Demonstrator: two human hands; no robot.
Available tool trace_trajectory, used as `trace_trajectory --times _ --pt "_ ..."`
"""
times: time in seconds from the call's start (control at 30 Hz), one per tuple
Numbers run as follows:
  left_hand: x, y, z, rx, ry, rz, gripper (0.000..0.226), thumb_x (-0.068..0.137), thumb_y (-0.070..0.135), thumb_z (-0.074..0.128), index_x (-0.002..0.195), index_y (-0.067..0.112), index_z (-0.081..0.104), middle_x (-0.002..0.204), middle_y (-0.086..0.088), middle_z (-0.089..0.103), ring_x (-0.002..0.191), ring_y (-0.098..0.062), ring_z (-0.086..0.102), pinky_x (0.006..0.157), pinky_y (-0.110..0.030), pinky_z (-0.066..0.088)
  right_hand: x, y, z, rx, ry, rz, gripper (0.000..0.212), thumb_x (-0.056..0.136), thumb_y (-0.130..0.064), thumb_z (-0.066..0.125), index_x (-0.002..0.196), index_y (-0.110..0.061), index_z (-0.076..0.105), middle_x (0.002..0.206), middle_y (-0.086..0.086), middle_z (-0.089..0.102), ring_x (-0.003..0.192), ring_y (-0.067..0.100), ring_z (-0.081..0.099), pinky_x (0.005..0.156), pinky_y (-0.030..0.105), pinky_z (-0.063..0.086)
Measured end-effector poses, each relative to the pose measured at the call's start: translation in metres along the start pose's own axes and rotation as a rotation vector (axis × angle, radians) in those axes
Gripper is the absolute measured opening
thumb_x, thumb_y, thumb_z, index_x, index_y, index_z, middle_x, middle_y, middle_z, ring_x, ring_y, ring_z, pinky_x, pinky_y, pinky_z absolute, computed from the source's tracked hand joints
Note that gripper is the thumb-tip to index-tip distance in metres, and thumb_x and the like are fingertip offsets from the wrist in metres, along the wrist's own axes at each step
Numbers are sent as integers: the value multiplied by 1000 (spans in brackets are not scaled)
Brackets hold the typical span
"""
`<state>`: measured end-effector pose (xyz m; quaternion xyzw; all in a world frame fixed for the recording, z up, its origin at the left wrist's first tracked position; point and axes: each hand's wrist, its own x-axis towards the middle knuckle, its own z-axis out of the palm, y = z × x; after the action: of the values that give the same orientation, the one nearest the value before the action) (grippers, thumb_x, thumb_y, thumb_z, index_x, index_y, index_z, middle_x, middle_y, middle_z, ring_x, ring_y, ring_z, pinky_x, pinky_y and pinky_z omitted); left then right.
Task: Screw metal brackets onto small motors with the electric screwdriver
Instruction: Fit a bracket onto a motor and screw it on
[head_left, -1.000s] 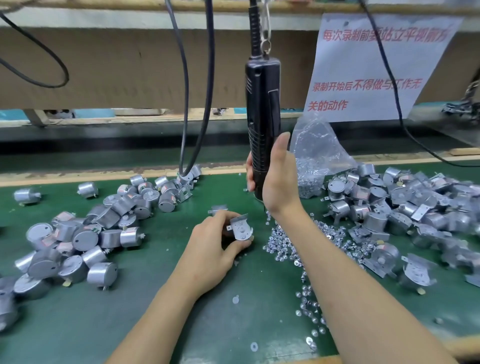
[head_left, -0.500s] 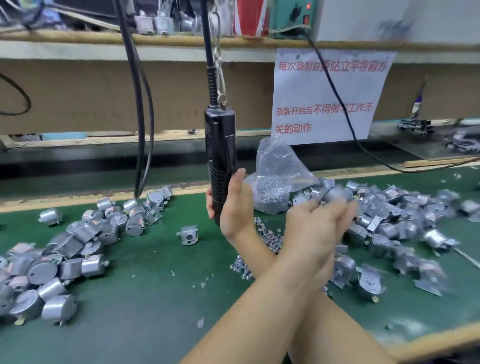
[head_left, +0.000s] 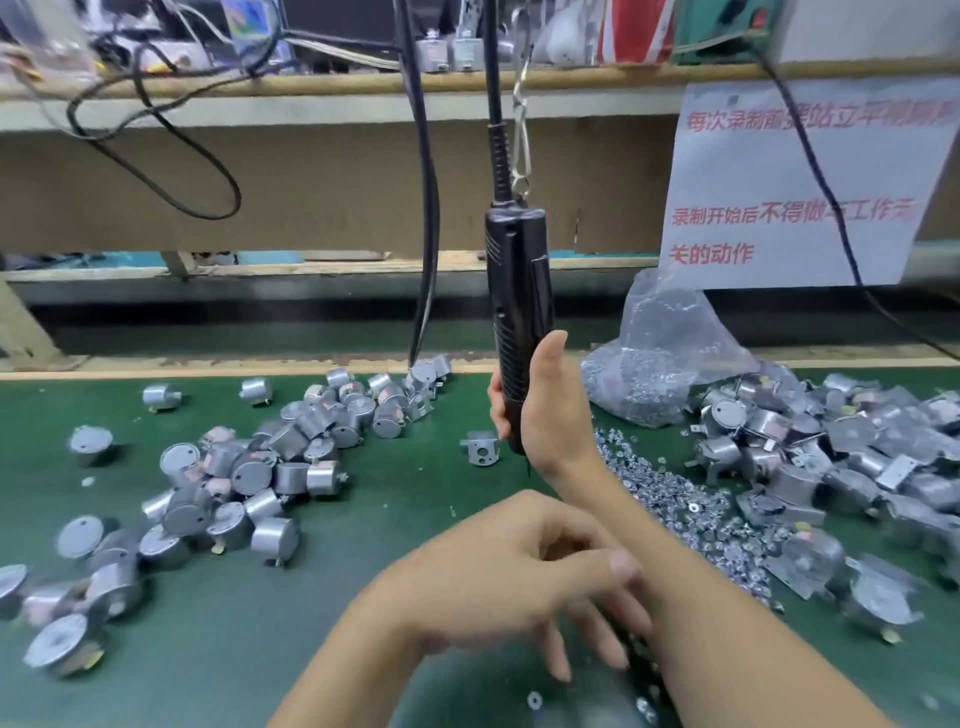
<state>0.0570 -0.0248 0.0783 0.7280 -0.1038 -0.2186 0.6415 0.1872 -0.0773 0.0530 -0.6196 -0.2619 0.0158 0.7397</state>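
Drop-off done — left hand (head_left: 514, 577) swings back from the bracketed pile (head_left: 810, 452) at 3 o'clock, fingers loose and empty, while right hand (head_left: 550, 410) keeps gripping the hanging screwdriver (head_left: 517, 291) — next up, lone bracket (head_left: 480, 449) at 12, bare motors (head_left: 249, 467) at 9.

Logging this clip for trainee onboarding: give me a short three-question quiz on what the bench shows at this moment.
1. True or false: the right hand grips the hanging electric screwdriver.
2. The lone metal bracket lies: A) on the shelf; B) on the green mat, just left of the screwdriver; C) atop a heap of bare motors.
3. Fill in: the motors with brackets fitted are piled on the person's ___ side.
Key: 1 true; 2 B; 3 right.
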Motion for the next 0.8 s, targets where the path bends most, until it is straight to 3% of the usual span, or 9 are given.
trace_trajectory --times 0.1,0.17,0.23,0.3,0.37,0.43,0.6,0.7,0.8 --pt "-35 -16 -30 383 433 -108 15 97 26 57 93 19 68 84 5 75 78 -14 71 57 -26 53 -5 0 7 -1 -42 -18 82 66 -103 29 61 -27 60 55 0 54 43 16 48 43 26 40" --pt "-51 -32 -50 714 795 -155 8 93 32 61 92 27 67 85 15 71 87 -10 66 73 -24 52 -9 -2 13 10 -61 -21 79 67 -102 31 63 -29 61 57 -1 56 45 15 50 43 26 43" --pt "-63 -48 -65 1004 1139 -267 26 89 39 65 108 22 65 108 3 64 108 -22 54 89 -34 46 -11 -1 16 10 -75 -28 77 69 -100 32 65 -29 61 58 0 57 46 17 52 43 29 44" --pt "-72 -62 -77 1082 1378 -387 51 84 48 68 122 15 57 132 -16 47 120 -38 37 91 -51 41 -14 -3 19 8 -83 -19 77 70 -99 34 65 -27 60 59 2 58 46 18 52 43 33 45" --pt "-78 -76 -87 1011 1426 -558 78 80 66 63 139 22 40 152 -21 21 133 -44 21 96 -62 36 -17 -2 20 9 -90 -14 78 71 -99 35 66 -25 59 60 2 58 46 19 52 45 33 45" --pt "-80 -89 -95 969 1370 -669 93 75 79 55 149 31 23 156 -19 8 136 -46 18 101 -63 32 -18 -2 21 9 -97 -12 79 71 -98 36 69 -23 58 60 2 59 46 18 52 45 31 46" --pt "-79 -105 -101 1001 1412 -397 87 74 63 70 142 16 41 133 -16 35 110 -40 40 91 -49 43 -21 -3 26 21 -92 -14 83 73 -97 37 73 -17 57 60 1 59 47 18 53 46 33 48" --pt "-77 -107 -105 987 1368 -290 76 76 50 76 135 14 46 123 -14 40 102 -39 46 95 -45 40 -22 -4 28 23 -100 -27 76 75 -96 35 69 -24 60 61 3 59 48 19 54 47 34 48" --pt "-74 -108 -104 967 1288 -193 70 76 43 77 133 19 45 119 -9 42 102 -37 50 94 -43 44 -22 -4 29 25 -102 -30 84 75 -96 35 72 -15 58 61 2 59 48 20 54 47 33 48"
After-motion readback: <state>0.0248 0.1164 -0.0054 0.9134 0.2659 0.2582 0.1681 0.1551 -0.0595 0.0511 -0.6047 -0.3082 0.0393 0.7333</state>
